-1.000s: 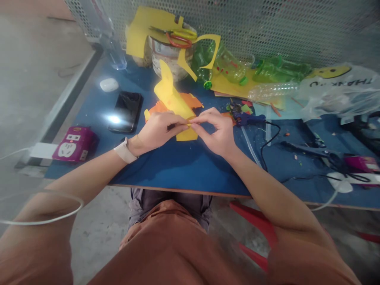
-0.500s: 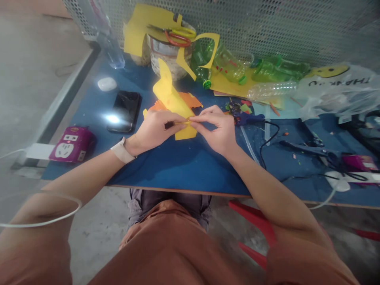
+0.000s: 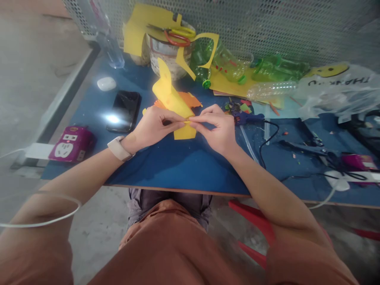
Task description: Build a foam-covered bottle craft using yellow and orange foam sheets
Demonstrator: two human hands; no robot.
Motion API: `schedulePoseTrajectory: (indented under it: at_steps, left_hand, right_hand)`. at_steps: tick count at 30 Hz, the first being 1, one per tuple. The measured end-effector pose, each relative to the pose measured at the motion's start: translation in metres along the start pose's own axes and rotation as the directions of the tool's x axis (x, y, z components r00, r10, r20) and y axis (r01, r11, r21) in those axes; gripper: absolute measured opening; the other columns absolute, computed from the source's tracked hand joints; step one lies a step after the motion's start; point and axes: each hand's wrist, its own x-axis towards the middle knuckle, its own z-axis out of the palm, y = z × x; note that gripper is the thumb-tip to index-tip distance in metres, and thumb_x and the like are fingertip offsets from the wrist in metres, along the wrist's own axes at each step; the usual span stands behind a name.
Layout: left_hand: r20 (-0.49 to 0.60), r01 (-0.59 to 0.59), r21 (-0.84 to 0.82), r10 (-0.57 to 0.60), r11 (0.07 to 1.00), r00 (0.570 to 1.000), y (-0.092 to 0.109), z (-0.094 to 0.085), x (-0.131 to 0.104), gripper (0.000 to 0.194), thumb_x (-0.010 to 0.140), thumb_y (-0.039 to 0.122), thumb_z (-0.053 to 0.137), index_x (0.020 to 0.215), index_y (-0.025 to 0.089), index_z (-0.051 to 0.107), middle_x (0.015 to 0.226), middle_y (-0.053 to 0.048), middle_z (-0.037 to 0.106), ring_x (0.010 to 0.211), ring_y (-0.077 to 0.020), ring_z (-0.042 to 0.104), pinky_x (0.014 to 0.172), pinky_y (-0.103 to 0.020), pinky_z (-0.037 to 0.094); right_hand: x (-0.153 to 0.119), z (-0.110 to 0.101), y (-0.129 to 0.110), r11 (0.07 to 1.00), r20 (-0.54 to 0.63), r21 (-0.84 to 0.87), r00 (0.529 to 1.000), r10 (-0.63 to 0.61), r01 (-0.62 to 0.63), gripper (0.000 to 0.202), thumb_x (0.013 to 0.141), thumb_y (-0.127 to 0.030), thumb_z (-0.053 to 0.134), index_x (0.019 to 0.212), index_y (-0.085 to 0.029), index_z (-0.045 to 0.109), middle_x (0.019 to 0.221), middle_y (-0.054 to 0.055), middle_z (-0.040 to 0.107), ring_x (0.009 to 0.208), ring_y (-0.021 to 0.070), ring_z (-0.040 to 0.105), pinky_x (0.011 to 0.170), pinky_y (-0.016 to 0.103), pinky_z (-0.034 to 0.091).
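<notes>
A folded yellow paper piece [image 3: 170, 97] stands over the blue table in front of me, with orange paper [image 3: 190, 100] behind it. Its lower part spreads below my fingertips. My left hand [image 3: 158, 126] pinches the paper's near edge between thumb and forefinger. Fingertip to fingertip with it, my right hand [image 3: 216, 128] pinches the same edge from the right. Whatever small part lies between the fingertips is mostly hidden. A watch with a pale band [image 3: 120, 148] is on my left wrist.
A black phone [image 3: 124, 111], a white case [image 3: 107, 84] and a purple socket adapter [image 3: 71, 144] lie left. Behind are a bucket [image 3: 168, 59] with scissors [image 3: 178, 36] on top and green bottles [image 3: 227, 65]. A blue glue gun [image 3: 249, 118] and dark scissors [image 3: 308, 148] lie right.
My left hand has shifted very slightly, its wrist turning a little and moving left. Both hands keep their pinch, and the yellow paper stays almost in place.
</notes>
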Motion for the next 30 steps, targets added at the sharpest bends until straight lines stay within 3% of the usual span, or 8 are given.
schedulePoseTrajectory:
  at_steps: [5, 11, 18, 23, 30]
  left_hand:
    - [0.022, -0.003, 0.028, 0.003, 1.0, 1.0, -0.0022, -0.0029, 0.0016, 0.025, 0.103, 0.045, 0.085, 0.104, 0.022, 0.096, 0.095, -0.008, 0.09, 0.073, -0.0153, 0.074, 0.065, -0.026, 0.056]
    - [0.045, -0.016, 0.033, 0.014, 0.999, 0.999, -0.0028, -0.005, 0.0018, 0.025, 0.105, 0.044, 0.083, 0.11, 0.023, 0.096, 0.102, -0.007, 0.092, 0.082, -0.0185, 0.082, 0.077, -0.029, 0.064]
    - [0.001, -0.059, 0.065, 0.059, 0.996, 0.998, 0.005, -0.0027, -0.0025, 0.028, 0.106, 0.046, 0.083, 0.099, 0.022, 0.094, 0.096, -0.008, 0.09, 0.076, -0.0173, 0.077, 0.068, -0.029, 0.057]
    - [0.036, -0.123, 0.127, 0.12, 0.984, 0.992, 0.0034, -0.0012, -0.002, 0.033, 0.111, 0.047, 0.075, 0.097, 0.021, 0.092, 0.089, -0.006, 0.087, 0.068, -0.0144, 0.07, 0.065, -0.029, 0.052]
    - [0.054, -0.134, 0.163, 0.127, 0.977, 0.99, 0.0007, -0.0025, -0.0007, 0.029, 0.111, 0.044, 0.077, 0.098, 0.022, 0.092, 0.093, -0.006, 0.088, 0.075, -0.0166, 0.075, 0.07, -0.03, 0.054]
  right_hand:
    - [-0.0006, 0.0003, 0.0005, 1.0, -0.011, 0.011, 1.0, -0.021, 0.021, 0.01, 0.106, -0.043, 0.091, 0.113, -0.037, 0.097, 0.093, 0.003, 0.082, 0.095, 0.0252, 0.074, 0.098, 0.048, 0.063]
    - [-0.0004, 0.0006, -0.0015, 1.0, -0.001, -0.004, 1.0, 0.02, -0.02, 0.019, 0.108, -0.052, 0.087, 0.11, -0.035, 0.097, 0.095, 0.004, 0.082, 0.094, 0.025, 0.074, 0.098, 0.048, 0.064]
    - [-0.0019, 0.0026, -0.0068, 0.999, -0.021, 0.027, 0.999, -0.037, 0.038, 0.016, 0.11, -0.046, 0.085, 0.11, -0.034, 0.096, 0.094, 0.004, 0.083, 0.094, 0.0252, 0.075, 0.093, 0.046, 0.064]
    - [-0.0041, 0.0054, -0.0082, 0.999, -0.03, -0.001, 0.999, -0.04, 0.04, 0.014, 0.11, -0.044, 0.085, 0.111, -0.036, 0.096, 0.089, 0.003, 0.084, 0.095, 0.0268, 0.074, 0.093, 0.049, 0.063]
    - [-0.0037, 0.0051, -0.0063, 0.999, -0.02, 0.003, 0.999, -0.034, 0.034, 0.013, 0.109, -0.045, 0.086, 0.11, -0.037, 0.096, 0.083, 0.001, 0.083, 0.093, 0.0262, 0.073, 0.093, 0.049, 0.062]
